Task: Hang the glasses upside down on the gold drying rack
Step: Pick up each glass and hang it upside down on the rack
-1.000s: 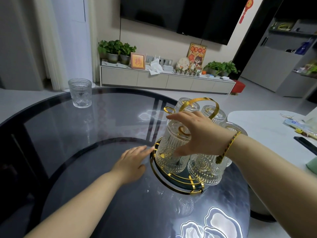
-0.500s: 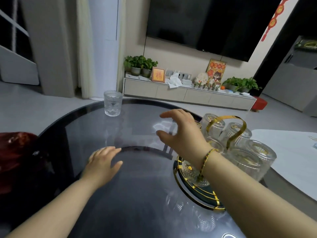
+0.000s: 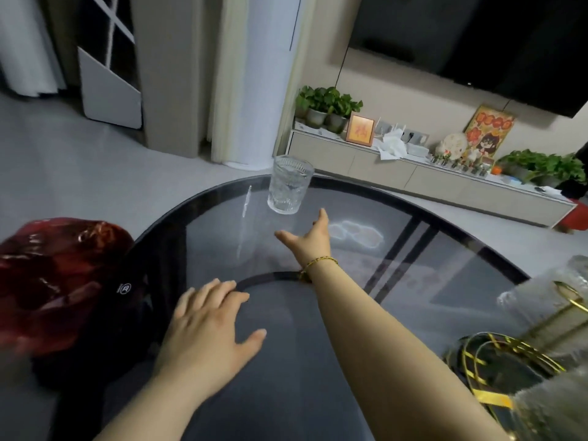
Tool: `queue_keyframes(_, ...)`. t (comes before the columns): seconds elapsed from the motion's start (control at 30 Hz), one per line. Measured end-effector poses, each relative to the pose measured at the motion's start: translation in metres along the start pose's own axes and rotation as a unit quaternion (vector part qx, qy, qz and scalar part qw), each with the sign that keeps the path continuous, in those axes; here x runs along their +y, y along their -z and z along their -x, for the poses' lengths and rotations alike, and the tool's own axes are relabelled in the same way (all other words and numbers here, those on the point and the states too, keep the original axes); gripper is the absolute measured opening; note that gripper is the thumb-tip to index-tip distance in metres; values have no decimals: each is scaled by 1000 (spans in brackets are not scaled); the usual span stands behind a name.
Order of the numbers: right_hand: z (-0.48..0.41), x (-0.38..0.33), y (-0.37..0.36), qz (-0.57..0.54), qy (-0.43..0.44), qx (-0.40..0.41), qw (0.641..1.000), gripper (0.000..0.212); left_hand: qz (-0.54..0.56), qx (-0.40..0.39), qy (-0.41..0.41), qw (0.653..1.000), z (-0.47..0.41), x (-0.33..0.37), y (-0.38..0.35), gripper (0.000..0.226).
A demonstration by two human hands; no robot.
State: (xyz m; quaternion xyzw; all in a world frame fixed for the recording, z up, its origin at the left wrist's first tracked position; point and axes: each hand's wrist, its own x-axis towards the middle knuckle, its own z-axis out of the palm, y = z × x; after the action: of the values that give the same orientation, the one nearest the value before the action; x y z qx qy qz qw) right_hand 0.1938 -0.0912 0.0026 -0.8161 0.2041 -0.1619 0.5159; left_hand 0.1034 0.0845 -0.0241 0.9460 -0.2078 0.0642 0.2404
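Observation:
One clear ribbed glass [image 3: 289, 189] stands upright near the far edge of the round dark glass table [image 3: 413, 249]. My right hand [image 3: 310, 238] is stretched out toward it with fingers apart, a short gap below the glass, holding nothing. My left hand [image 3: 208, 329] lies flat and open on the table, nearer to me. The gold drying rack [image 3: 509, 354] sits at the right edge of the view, blurred, with several glasses [image 3: 525, 300] hanging upside down on it.
A dark chair with a shiny red cover [image 3: 60, 281] stands against the table's left edge. Beyond the table are a white column [image 3: 254, 81], a low TV cabinet [image 3: 413, 176] with potted plants and a wall television [image 3: 477, 36].
My right hand left the rack and reached left and forward toward the lone glass. The view swung left, pushing the rack to the right edge. My left hand stayed flat on the table.

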Motion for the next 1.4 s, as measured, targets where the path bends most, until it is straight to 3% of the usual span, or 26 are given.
queue_keyframes(0.2,-63,-4,-29,-31,42,62,997,110,88,64,-7,994,-6,-11,1,34)
queue_keyframes(0.37,-85,-8,-39,-86,53,59,993,112,99,94,-6,991,-8,-11,0,28)
queue_keyframes(0.57,-92,-7,-40,-108,66,45,991,98,84,91,-13,992,-10,-10,3,40)
queue_keyframes(0.7,-85,-10,-37,-132,72,44,988,80,109,101,-10,989,-10,-10,3,69)
queue_keyframes(0.83,-66,-11,-31,-121,67,30,990,78,93,99,-5,991,-11,-11,3,58)
queue_keyframes(1.2,64,-51,66,-67,80,-31,994,87,7,5,-10,1000,-1,2,9,50)
queue_keyframes(1.4,138,-115,165,42,110,-74,990,84,17,-42,-24,999,25,38,20,52)
